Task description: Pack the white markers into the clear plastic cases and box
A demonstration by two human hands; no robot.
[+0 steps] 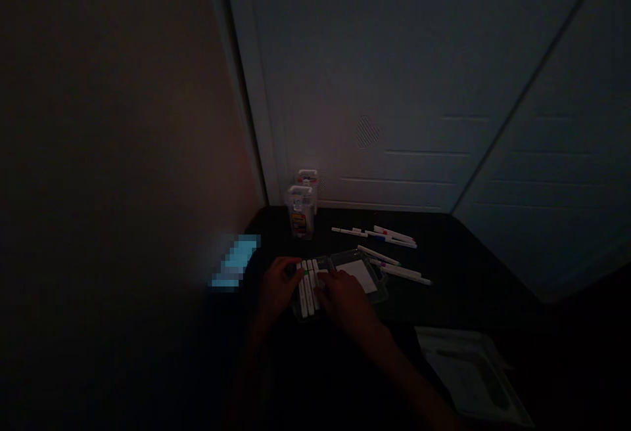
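Note:
An open clear plastic case (379,294) lies on the dark table, with several white markers (308,293) side by side in its left half. My left hand (279,283) is at the left side of the row, its thumb and index finger closed around the upper part of a marker. From the right, my right hand (345,296) bends over the row, fingers curled onto the rightmost marker; its fingertips are partly hidden. A white sheet (362,276) shows in the case's right half, behind my right hand. The scene is very dim.
Several loose markers (394,237) lie to the right of and beyond the case. Two clear plastic containers (300,214) stand at the back against a white panelled wall (394,76). A glowing, pixelated rectangle (235,263) is at the left. A pale clear tray (468,372) sits lower right.

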